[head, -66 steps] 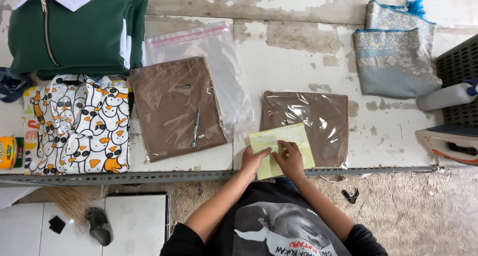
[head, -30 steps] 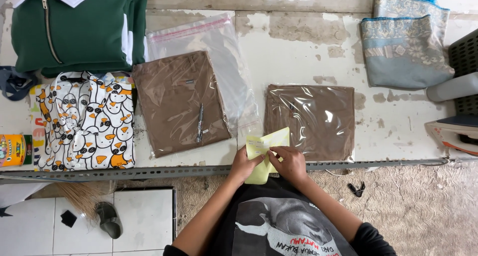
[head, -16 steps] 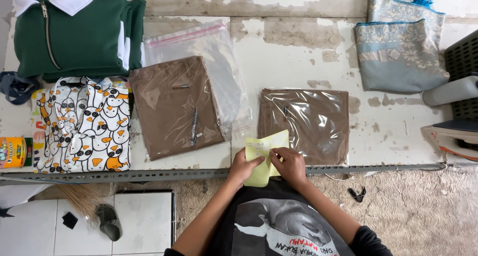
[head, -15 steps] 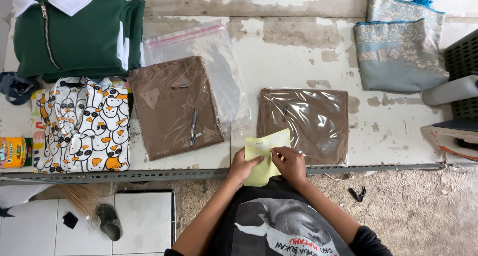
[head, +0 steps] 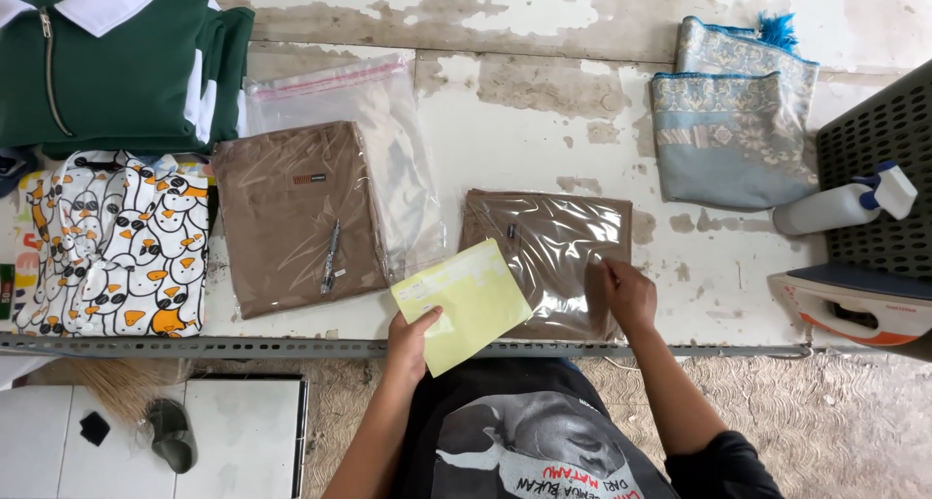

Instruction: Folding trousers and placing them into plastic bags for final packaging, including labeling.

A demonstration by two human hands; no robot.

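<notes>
Yellow paper slip [head: 464, 303] sits pinched in your left hand [head: 412, 340], overlapping the near left corner of a brown folded garment in a clear bag [head: 549, 262] on the worn white table [head: 544, 120]. Your right hand [head: 621, 290] rests flat and open on that bag's right side, gripping nothing. Left of the bag lies a second bagged brown garment [head: 296, 213]; right of it, a spray bottle [head: 840, 206].

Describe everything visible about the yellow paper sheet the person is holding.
The yellow paper sheet is a pale yellow rectangle with faint print along its upper edge. It looks flat and uncreased, tilted, over the near table edge. The left hand pinches its lower left edge. Its right corner overlaps the bagged brown garment, where the right hand rests.
</notes>
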